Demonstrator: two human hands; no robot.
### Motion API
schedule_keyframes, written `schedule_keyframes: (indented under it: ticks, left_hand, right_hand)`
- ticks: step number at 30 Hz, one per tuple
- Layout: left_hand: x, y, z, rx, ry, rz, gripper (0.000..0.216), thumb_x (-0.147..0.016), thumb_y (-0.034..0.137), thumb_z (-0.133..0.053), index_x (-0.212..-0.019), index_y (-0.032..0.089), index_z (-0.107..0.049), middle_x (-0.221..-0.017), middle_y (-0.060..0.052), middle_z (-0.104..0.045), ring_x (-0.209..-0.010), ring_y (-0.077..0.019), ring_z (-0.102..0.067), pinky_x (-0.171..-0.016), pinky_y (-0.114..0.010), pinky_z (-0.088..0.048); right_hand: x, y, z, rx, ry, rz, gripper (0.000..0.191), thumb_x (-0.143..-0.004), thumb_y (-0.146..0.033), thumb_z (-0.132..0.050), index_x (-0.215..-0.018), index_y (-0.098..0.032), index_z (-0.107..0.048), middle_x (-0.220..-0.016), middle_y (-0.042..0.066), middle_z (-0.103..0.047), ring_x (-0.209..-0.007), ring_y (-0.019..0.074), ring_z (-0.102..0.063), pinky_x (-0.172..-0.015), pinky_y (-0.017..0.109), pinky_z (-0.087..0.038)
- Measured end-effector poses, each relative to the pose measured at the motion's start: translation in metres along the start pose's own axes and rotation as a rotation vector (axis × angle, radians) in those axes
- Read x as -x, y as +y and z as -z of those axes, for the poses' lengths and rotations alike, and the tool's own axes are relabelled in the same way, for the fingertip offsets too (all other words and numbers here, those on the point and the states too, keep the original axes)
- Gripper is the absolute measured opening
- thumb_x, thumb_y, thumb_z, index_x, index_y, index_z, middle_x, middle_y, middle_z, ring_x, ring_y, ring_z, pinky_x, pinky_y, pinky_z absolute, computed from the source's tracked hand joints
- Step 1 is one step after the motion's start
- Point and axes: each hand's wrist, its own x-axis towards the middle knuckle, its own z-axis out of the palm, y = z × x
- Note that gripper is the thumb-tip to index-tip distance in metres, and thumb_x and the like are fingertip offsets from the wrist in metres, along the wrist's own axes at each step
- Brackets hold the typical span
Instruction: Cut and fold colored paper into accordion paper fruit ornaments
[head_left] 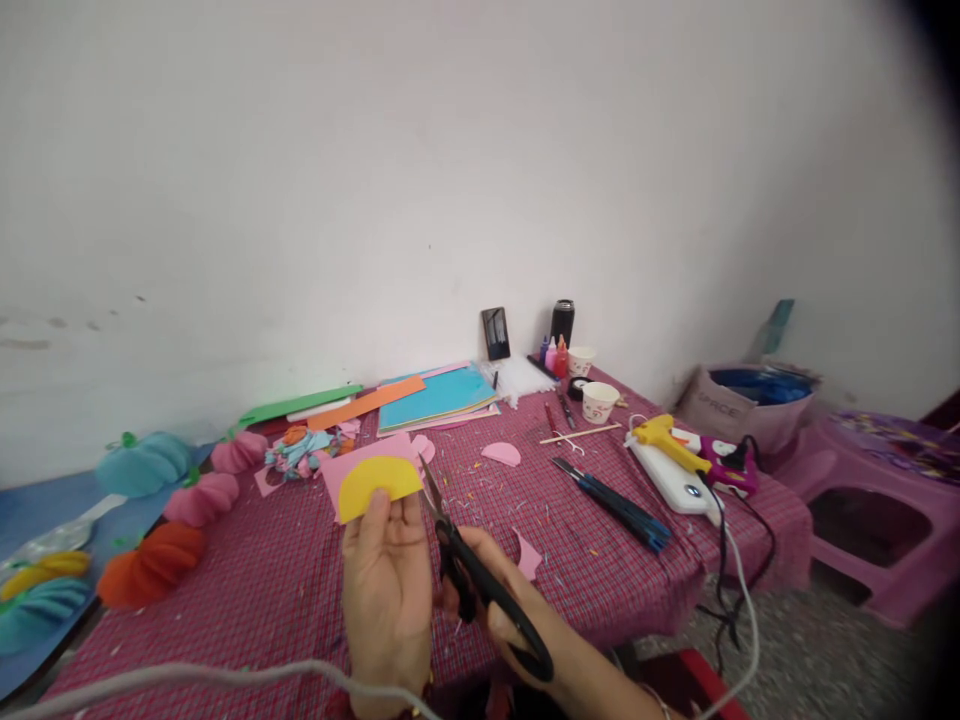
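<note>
My left hand (390,565) is palm up, with its thumb pressing a yellow half-circle of paper (367,478) flat over a pink sheet of paper (335,470). The fingers lie behind the two layers. Black-handled scissors (480,585) are gripped in my right hand (499,590), fingers through the handles. Their blades point up and away, close to the right edge of the pink sheet. Past the blades lies a pink paper half-circle (501,454), and a pink offcut (527,556) rests beside my right hand.
Paper pumpkins (150,565) line the left side. Paper scraps (307,452) and coloured sheets (431,402) lie toward the wall. A cutter (619,508), paper cup (600,402), yellow glue gun (667,442) and white power strip (670,475) sit on the right. A cable (225,676) crosses the foreground.
</note>
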Motion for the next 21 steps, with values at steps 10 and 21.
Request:
schedule_keyframes:
  ticks: [10, 21]
  left_hand:
    - [-0.005, -0.016, 0.013, -0.105, -0.065, -0.026, 0.014, -0.08, 0.005, -0.061, -0.079, 0.017, -0.067, -0.081, 0.002, -0.071, -0.068, -0.0082, -0.065, -0.07, -0.018, -0.055]
    - [-0.002, -0.021, 0.009, -0.107, -0.016, 0.008, 0.019, -0.081, 0.001, -0.054, -0.079, 0.016, -0.066, -0.085, 0.0, -0.071, -0.079, -0.0099, -0.067, -0.074, -0.018, -0.056]
  right_hand:
    - [-0.006, 0.003, 0.001, -0.032, 0.041, 0.03, 0.07, -0.061, -0.069, -0.07, -0.111, -0.022, -0.057, -0.078, 0.0, -0.053, -0.065, 0.0117, -0.044, -0.059, 0.025, -0.036]
    - [-0.001, 0.007, 0.009, -0.048, 0.037, 0.029, 0.075, -0.064, -0.071, -0.067, -0.115, -0.018, -0.054, -0.075, 0.0, -0.053, -0.061, 0.0105, -0.045, -0.055, 0.023, -0.037]
